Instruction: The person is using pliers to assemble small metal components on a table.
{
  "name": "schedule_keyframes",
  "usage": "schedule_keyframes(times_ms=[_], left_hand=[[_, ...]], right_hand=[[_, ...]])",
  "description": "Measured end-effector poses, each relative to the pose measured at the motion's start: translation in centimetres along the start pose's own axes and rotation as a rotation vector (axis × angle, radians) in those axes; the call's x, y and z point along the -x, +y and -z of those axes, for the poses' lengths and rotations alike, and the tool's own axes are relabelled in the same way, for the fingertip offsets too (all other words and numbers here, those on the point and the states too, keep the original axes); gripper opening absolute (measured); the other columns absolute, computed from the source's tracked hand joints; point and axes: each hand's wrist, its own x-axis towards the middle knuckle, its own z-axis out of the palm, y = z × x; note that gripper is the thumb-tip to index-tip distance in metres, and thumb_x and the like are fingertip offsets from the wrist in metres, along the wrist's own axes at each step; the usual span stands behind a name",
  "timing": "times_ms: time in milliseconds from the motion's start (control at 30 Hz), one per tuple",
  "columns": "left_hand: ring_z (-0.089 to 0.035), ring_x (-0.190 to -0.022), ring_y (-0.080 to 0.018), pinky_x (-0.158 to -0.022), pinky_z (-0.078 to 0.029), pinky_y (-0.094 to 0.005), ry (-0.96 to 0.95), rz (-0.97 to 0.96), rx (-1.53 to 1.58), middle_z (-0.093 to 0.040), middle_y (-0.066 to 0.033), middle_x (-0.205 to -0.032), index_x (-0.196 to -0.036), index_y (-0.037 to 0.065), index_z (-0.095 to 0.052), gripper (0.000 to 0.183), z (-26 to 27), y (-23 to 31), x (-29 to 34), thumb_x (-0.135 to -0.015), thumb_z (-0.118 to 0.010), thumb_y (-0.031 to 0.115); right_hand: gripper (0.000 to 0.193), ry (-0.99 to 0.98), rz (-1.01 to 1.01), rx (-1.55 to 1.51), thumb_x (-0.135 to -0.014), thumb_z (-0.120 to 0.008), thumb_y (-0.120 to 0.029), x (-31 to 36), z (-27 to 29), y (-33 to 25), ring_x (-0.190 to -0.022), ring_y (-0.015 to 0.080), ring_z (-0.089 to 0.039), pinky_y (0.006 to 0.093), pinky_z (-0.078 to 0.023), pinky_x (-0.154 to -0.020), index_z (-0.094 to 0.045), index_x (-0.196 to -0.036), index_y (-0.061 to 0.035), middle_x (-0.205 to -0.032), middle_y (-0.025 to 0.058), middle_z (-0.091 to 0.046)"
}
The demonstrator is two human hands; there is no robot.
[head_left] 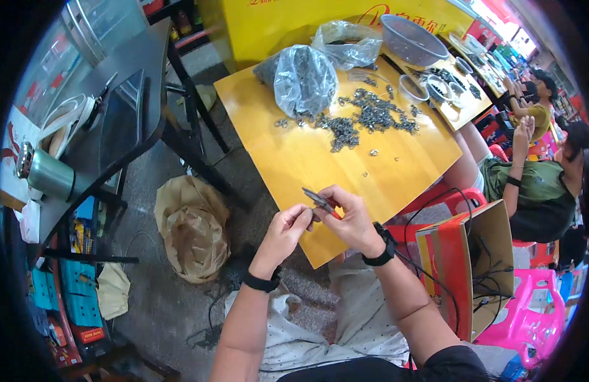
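Note:
My right hand (350,219) is wrapped round a pair of pliers (317,198) with dark jaws and a bit of red on the handle. Beside it, my left hand (281,237) pinches thumb against fingers; whatever sits in that pinch is too small to make out. Both hands meet just above the near corner of the yellow wooden table (294,175). Farther back on the tabletop lies a loose pile of small dark metal pieces (376,112), with a few strays nearer me. Behind the pile stands a clear plastic bag (305,81) full of dark pieces.
A second clear bag (348,46) and a grey plastic basin (411,41) are at the back. An open cardboard box (463,274) with cables stands at my right, a brown paper bag (195,232) on the floor at left. Other people (530,184) sit along the right.

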Motion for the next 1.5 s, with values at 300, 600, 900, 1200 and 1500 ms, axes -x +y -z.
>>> schedule_keyframes(times_ms=[300,600,900,1200,1500], left_hand=[[-0.044,-0.071,-0.0045,-0.065,-0.039,-0.0205,0.189,-0.026,0.568,-0.060,-0.0065,-0.102,-0.120,-0.001,-0.056,0.026,1.8,-1.4,-0.8,-0.102,-0.043,0.012],[-0.045,-0.073,-0.0028,-0.064,-0.039,-0.0176,0.301,-0.050,0.561,-0.059,-0.0011,-0.095,-0.117,0.002,-0.059,0.026,2.0,-0.7,0.0,-0.105,-0.048,0.023],[-0.046,-0.074,-0.0034,-0.063,-0.038,-0.0176,0.318,-0.091,0.591,-0.059,0.0001,-0.092,-0.115,0.003,-0.061,0.026,2.1,-0.7,0.3,-0.105,-0.050,0.023],[-0.046,-0.076,-0.0036,-0.067,-0.039,-0.0186,0.274,-0.194,0.511,-0.059,-0.0003,-0.094,-0.117,0.002,-0.060,0.031,1.5,0.4,0.9,-0.106,-0.049,0.028],[-0.054,-0.091,-0.0063,-0.080,-0.044,-0.0201,0.229,-0.362,0.141,-0.059,-0.0064,-0.112,-0.127,0.002,-0.055,0.043,1.5,1.0,2.3,-0.106,-0.046,0.038]], right_hand=[[0.010,0.463,0.071,0.024,-0.090,-0.066,-0.003,-6.5,6.5,-0.9,-0.071,0.0033,-0.046,0.0190,-0.039,-0.063,-0.061,-0.098,-0.0012,-0.080,-0.0046,-0.052],[0.022,0.727,0.077,0.371,-0.090,-0.070,-0.018,-10.9,12.4,0.9,-0.067,0.0121,-0.051,0.0285,-0.044,-0.062,-0.062,-0.097,0.0014,-0.073,0.0037,-0.058],[0.031,0.000,0.025,0.919,-0.085,-0.071,-0.025,-1.2,2.4,3.8,-0.110,0.0320,-0.051,0.0416,-0.042,-0.089,-0.061,-0.107,-0.0058,-0.110,0.0161,-0.057],[0.028,-0.083,0.043,0.366,-0.082,-0.069,-0.011,0.3,-3.8,-0.1,-0.104,0.0305,-0.058,0.0398,-0.047,-0.092,-0.060,-0.108,-0.0032,-0.107,0.0170,-0.061],[0.013,-0.510,-0.435,-0.507,-0.089,-0.061,-0.008,0.6,-5.8,-0.6,-0.077,0.0107,-0.063,0.0276,-0.051,-0.072,-0.063,-0.098,0.0020,-0.085,0.0017,-0.065]])
